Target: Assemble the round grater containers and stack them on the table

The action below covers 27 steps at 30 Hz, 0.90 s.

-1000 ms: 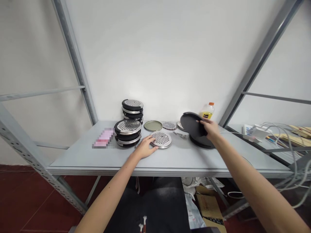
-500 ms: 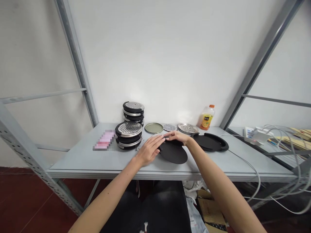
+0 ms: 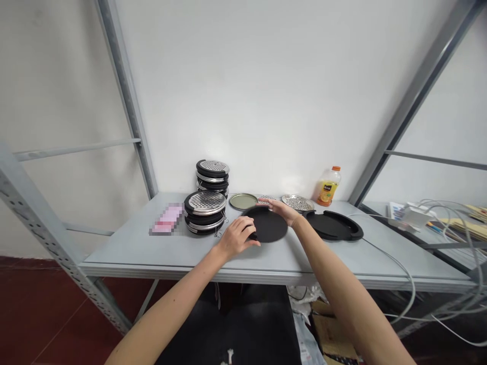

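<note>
A flat black round plate (image 3: pixel 268 226) is held over the front middle of the table. My left hand (image 3: pixel 238 235) is closed on its left edge, fingers curled over a dark part of the rim and thumb below. Along the plate's far right edge my right hand (image 3: pixel 283 210) is open, with its fingers stretched out to the left. Whether its palm touches the rim I cannot tell. To the right lies a black round tray (image 3: pixel 331 225) with a raised, notched rim. Left of my hands stands a near stack (image 3: pixel 205 213) of black and silver round pieces with a perforated metal top.
A second stack (image 3: pixel 213 175) stands behind the first. Near the wall lie an olive-green round lid (image 3: pixel 243 201), a perforated disc (image 3: pixel 267 199) and a perforated metal dish (image 3: pixel 298 203). A juice bottle (image 3: pixel 329 186) stands at the back right. Cables (image 3: pixel 395 258) hang over the right side.
The black plate has turned and levelled out, shifting slightly back. My left hand has curled round its left edge, and my right hand's fingers have straightened off the rim.
</note>
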Available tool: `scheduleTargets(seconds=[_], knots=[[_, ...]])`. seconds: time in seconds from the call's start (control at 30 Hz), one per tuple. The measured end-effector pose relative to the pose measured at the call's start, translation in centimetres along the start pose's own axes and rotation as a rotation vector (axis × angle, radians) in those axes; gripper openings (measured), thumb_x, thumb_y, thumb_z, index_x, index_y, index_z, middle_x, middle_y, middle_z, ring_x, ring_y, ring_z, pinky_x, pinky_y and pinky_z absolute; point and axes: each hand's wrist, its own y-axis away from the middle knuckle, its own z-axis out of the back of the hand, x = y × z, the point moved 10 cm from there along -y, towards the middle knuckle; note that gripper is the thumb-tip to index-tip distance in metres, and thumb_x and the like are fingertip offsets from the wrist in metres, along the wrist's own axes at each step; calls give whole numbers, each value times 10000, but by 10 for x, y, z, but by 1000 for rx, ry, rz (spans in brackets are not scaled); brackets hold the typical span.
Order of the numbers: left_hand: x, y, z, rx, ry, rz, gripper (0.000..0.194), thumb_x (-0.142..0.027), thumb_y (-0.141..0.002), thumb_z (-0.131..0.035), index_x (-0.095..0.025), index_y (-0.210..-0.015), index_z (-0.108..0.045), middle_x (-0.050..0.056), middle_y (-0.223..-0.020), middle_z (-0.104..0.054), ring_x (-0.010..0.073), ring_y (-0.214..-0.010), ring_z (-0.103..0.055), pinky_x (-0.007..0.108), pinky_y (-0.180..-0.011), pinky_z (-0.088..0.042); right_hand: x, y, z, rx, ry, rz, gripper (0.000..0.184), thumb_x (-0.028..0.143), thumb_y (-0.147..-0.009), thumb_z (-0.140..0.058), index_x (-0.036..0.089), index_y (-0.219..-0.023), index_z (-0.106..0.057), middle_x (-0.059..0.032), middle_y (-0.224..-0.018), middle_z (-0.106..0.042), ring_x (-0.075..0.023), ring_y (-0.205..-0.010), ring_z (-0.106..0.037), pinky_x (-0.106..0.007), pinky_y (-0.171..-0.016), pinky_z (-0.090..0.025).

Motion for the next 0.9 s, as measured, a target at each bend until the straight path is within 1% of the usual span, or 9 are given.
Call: scheduleTargets(seconds=[0.1, 0.17, 0.23, 0.33, 0.4, 0.5, 0.57, 0.67, 0.9], knots=[[16, 3, 5, -57, -53, 145, 307, -459, -919, -491, -175, -1024, -544, 92, -963, -617, 236, -956, -589, 424, -855, -489, 6, 1, 52, -399, 110, 93, 348, 397, -796, -613, 198, -1082, -605, -122, -1134, -673, -230, -963, -666, -380, -858, -531], [24, 5, 3, -47, -59, 218, 287, -431, -930, -483, -175, -1048, -537, 88, -951, -617, 232, -944, -585, 413, -844, -483, 15, 12, 67, -567, 295, 213, 331, 405, -782, -625, 176, -1022, -629, -128, -1022, -702, -248, -968, -658, -402, -880, -512], [26, 5, 0, -22, -46, 243, 290, -431, -930, -482, -178, -1062, -535, 94, -975, -614, 238, -971, -579, 411, -859, -474, 22, 21, 50, -532, 535, 339, 339, 441, -798, -592, 173, -996, -655, -119, -1001, -707, -269, -1014, -635, -439, -945, -463], [28, 6, -1, -20, -35, 266, 301, -442, -932, -474, -184, -1074, -536, 104, -1017, -609, 249, -1012, -574, 426, -889, -459, 18, 34, 0, -338, 864, 474, 359, 453, -824, -558, 196, -1049, -668, -103, -1117, -675, -298, -1107, -577, -470, -1007, -397], [30, 7, 1, -31, -38, 288, 310, -449, -934, -463, -184, -1077, -535, 110, -1032, -605, 254, -1022, -570, 435, -896, -455, 9, 41, -37, -154, 1016, 546, 407, 475, -815, -578, 187, -1091, -657, -118, -1136, -656, -306, -1079, -580, -462, -980, -414], [35, 9, 3, -44, -32, 327, 312, -450, -940, -448, -180, -1074, -530, 116, -1045, -600, 254, -1015, -568, 432, -886, -462, 2, 50, -68, -19, 1166, 627, 680, 560, -681, -706, 160, -1219, -589, -163, -1239, -585, -334, -1127, -541, -469, -985, -405], [37, 11, 3, -52, -28, 347, 300, -441, -943, -446, -182, -1072, -521, 113, -1047, -594, 250, -1009, -567, 428, -883, -465, -1, 53, -74, 4, 1238, 630, 772, 595, -663, -709, 151, -1273, -545, -179, -1283, -554, -338, -1160, -522, -467, -997, -397], [41, 14, 4, -87, -27, 363, 271, -416, -947, -452, -183, -1075, -501, 104, -1048, -581, 242, -1015, -561, 416, -893, -466, -7, 55, -68, -28, 1331, 568, 700, 602, -762, -613, 148, -1288, -535, -186, -1306, -547, -333, -1178, -527, -460, -1008, -394], [49, 18, 2, -121, -13, 430, 251, -405, -951, -451, -187, -1072, -482, 96, -1027, -564, 233, -991, -553, 401, -889, -462, -6, 65, -45, -249, 1342, 495, 573, 536, -877, -477, 186, -1329, -491, -157, -1290, -573, -322, -1160, -549, -439, -970, -426]])
